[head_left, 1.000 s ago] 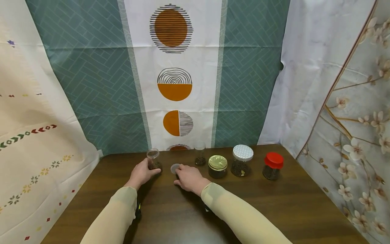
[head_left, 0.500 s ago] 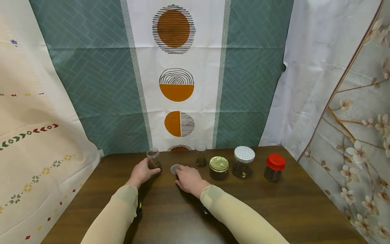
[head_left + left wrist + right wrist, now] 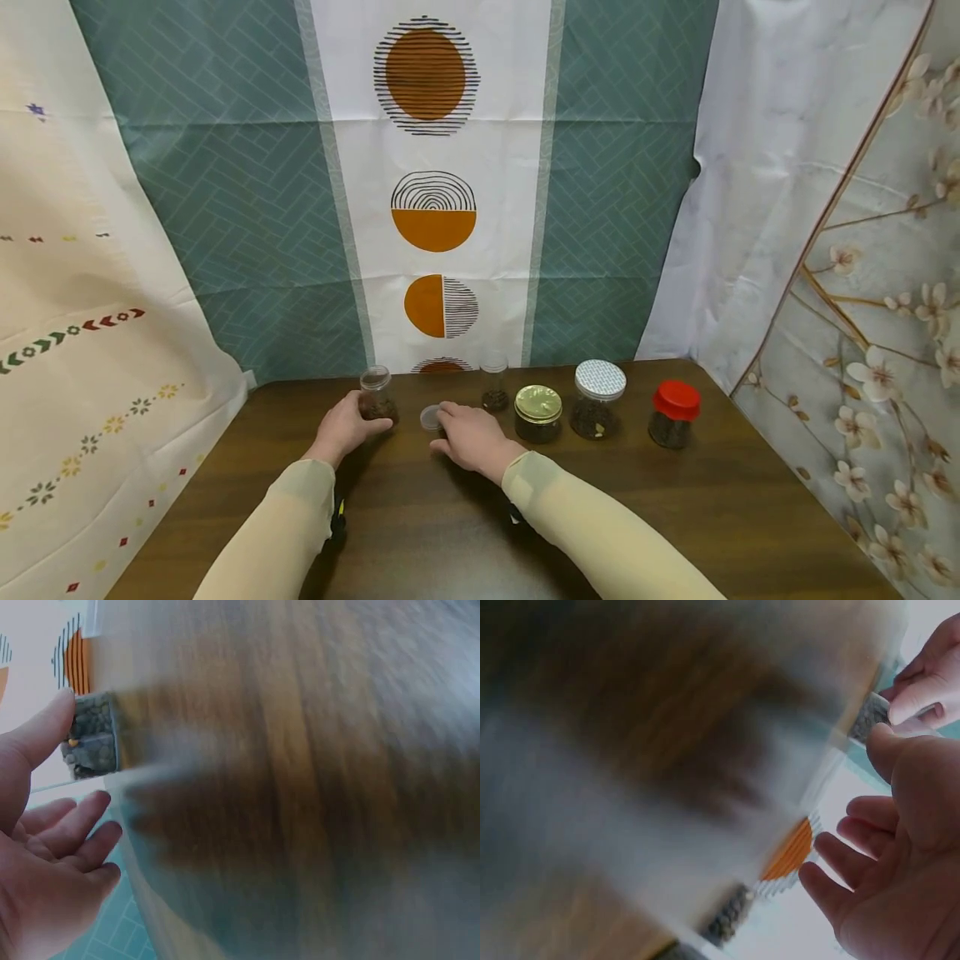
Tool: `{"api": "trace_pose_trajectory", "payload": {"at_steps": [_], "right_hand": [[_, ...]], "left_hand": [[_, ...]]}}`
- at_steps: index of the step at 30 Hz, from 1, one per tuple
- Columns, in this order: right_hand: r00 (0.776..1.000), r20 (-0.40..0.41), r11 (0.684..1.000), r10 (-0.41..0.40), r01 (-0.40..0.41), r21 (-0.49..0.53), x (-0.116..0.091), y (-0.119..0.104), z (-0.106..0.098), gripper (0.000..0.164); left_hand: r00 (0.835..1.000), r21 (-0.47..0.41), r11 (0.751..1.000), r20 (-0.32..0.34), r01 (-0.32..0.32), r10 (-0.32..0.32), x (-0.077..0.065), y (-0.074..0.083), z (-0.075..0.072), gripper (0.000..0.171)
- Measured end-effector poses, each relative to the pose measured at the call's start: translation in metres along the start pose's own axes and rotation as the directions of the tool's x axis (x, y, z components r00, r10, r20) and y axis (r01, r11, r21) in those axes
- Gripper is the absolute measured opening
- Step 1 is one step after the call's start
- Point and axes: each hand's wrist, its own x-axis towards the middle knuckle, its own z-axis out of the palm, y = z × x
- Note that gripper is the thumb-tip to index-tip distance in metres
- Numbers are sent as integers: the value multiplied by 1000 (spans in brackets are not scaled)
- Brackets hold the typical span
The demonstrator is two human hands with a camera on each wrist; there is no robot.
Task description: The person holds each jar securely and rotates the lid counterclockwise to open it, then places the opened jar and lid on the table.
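Observation:
My left hand holds a small clear jar of dark bits at the back left of the table, thumb on its near side. In the left wrist view the thumb touches the jar, while several fingers lie loosely bent below it. My right hand is beside a small translucent round lid, fingertips at the lid's right edge. The right wrist view shows that hand with relaxed, spread fingers and nothing seen in them; the lid does not show there.
To the right stand a tall clear jar, a gold-lidded jar, a jar with a patterned white lid and a red-lidded jar. Patterned curtains hang behind the wooden table.
Hardly anything differs. The right hand has shifted very slightly at the lid; the left hand stays at its jar. The whole head view drifts a little.

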Motion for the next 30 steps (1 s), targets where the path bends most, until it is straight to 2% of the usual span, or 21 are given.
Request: {"api": "trace_pose_trajectory", "payload": {"at_steps": [7, 10, 15, 21, 30], "right_hand": [[997, -68, 998, -29, 25, -60, -14, 17, -14, 66], [994, -102, 996, -39, 31, -82, -20, 22, -21, 68], [988, -147, 994, -35, 20, -106, -29, 30, -29, 70], [983, -180, 997, -36, 24, -71, -39, 41, -33, 71], [979, -203, 997, -21, 5, -78, -53, 51, -37, 76]], "left_hand": [[1000, 28, 999, -1, 28, -28, -12, 5, -12, 106], [999, 42, 998, 12, 46, -46, -20, 6, -17, 111], [999, 92, 995, 12, 29, -30, -34, 9, -20, 111], [999, 179, 983, -3, -38, 39, -57, 13, -11, 104], [994, 234, 966, 12, -109, 109, -84, 25, 7, 96]]}}
